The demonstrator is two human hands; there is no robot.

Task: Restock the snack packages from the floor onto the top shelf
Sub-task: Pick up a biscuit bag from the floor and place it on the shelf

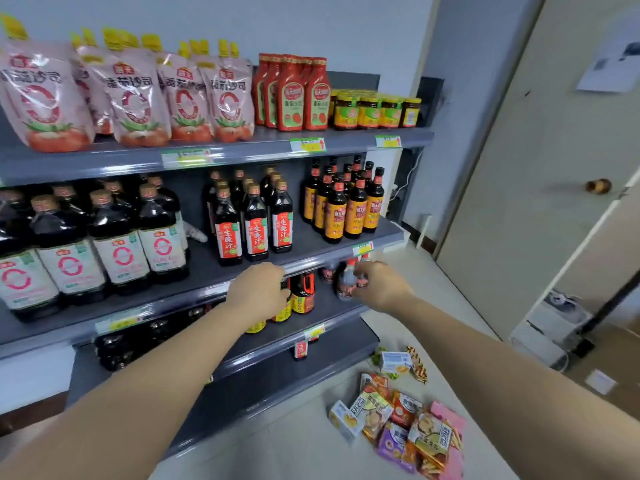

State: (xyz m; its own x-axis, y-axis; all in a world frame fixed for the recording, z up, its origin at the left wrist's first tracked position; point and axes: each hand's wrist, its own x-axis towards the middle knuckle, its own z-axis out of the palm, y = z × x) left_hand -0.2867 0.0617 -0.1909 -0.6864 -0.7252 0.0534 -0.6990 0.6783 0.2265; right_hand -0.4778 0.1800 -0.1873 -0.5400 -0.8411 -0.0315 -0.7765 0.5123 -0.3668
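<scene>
Hands at shelf edge (180,301)
Right hand (381,285) fingers clamp a small dark bottle (346,285); left hand (258,292) fingers curled, grip unclear. Snack packages (408,420) on open floor (304,441), lower right.

We cannot read the blurry price tags (307,144). Our left hand (258,289) hides what its fingers touch. The small bottle (346,286) in our right hand (381,289) looks smeared.

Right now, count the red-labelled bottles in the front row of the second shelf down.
3 red-labelled bottles: left, middle, right, side by side at the front of the second shelf. More of them stand behind, partly hidden.
</scene>
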